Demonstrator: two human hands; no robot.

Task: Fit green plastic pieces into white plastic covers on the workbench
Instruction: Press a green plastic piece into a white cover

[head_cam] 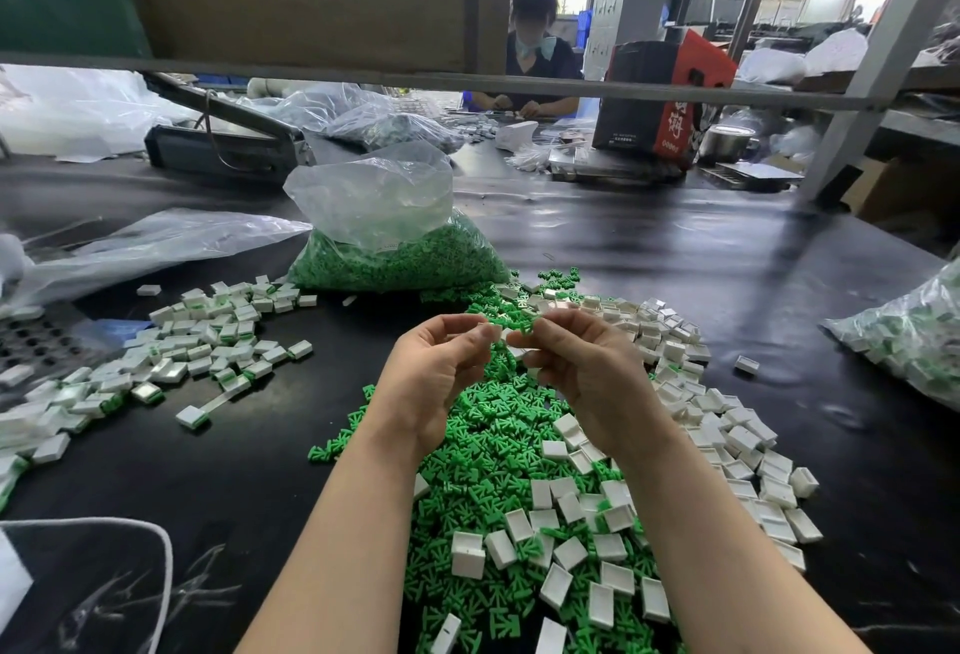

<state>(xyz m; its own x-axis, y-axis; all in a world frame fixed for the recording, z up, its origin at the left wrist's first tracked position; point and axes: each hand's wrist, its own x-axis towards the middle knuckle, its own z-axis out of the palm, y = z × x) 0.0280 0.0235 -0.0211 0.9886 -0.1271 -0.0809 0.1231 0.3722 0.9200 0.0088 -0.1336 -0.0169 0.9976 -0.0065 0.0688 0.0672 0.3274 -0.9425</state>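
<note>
While a white cover (493, 332) was pinched in the left hand (436, 367) and a green piece (524, 328) in the right hand (582, 362), misalignment risked jamming.

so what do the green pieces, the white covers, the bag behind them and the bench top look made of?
Green pieces: moulded plastic by the look, matte, uniform colour, crisp edges.
White covers: likely rigid moulded plastic, thin-walled open boxes, slight sheen.
Bag: thin clear plastic film, crinkled and see-through.
Bench top: black, smooth, glossy reflections and faint ripples; possibly a rubber or vinyl mat, can't confirm.
</note>
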